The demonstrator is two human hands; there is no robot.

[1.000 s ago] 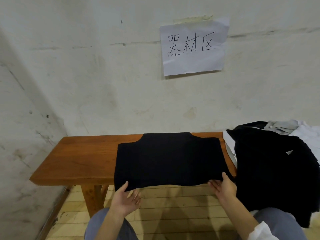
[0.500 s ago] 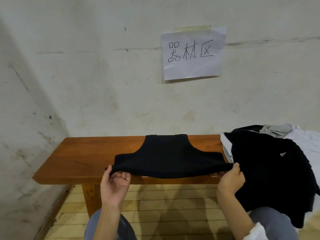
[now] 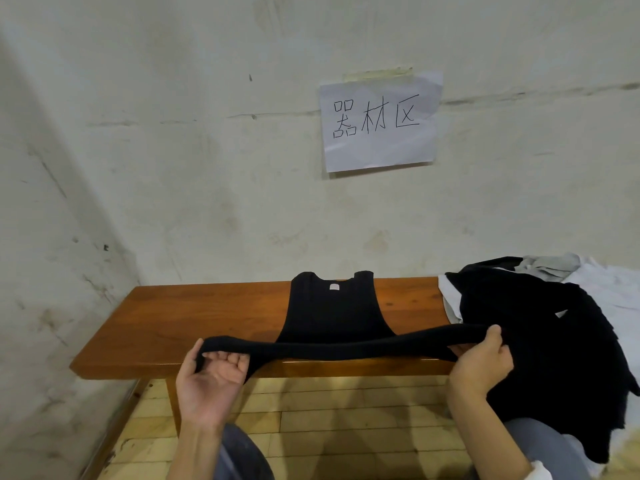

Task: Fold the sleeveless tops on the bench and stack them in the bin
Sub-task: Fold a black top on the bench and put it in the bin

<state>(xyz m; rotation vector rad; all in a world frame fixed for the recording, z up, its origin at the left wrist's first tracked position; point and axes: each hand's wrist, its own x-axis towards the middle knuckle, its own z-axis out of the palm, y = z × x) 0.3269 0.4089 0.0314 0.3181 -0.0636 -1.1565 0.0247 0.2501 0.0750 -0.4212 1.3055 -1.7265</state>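
Black sleeveless top (image 3: 332,313) lengthwise toward wall (image 3: 207,168), neck far, hem in grip of left hand (image 3: 211,379), right hand (image 3: 481,365).

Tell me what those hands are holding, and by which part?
The black ribbed sleeveless top, by its bottom hem: left hand grips one corner, right hand the other.

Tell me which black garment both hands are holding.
The black top mid-bench, its hem gripped by left hand and right hand; the other black garment lies heaped at the right.
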